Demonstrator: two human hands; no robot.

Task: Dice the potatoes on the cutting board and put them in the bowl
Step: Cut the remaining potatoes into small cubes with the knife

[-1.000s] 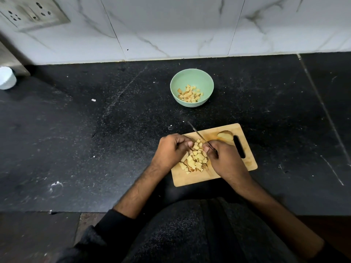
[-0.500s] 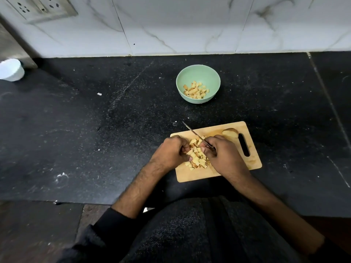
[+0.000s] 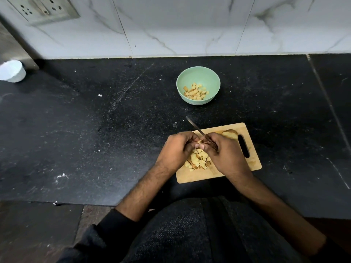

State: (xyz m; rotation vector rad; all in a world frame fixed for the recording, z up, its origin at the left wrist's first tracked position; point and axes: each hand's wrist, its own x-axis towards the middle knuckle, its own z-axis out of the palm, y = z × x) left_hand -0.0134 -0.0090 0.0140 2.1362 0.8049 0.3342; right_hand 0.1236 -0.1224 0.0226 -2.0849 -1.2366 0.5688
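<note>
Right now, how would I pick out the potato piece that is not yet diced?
Find the wooden cutting board on the black counter. At its far edge, beside the handle slot, lies one uncut potato piece. Unlike the diced cubes between the hands, it is single, rounded and larger.

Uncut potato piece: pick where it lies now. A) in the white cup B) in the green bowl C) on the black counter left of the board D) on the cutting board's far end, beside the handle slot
D: the uncut potato piece rests on the cutting board beside its handle slot, beyond the right hand that holds the knife.
</note>
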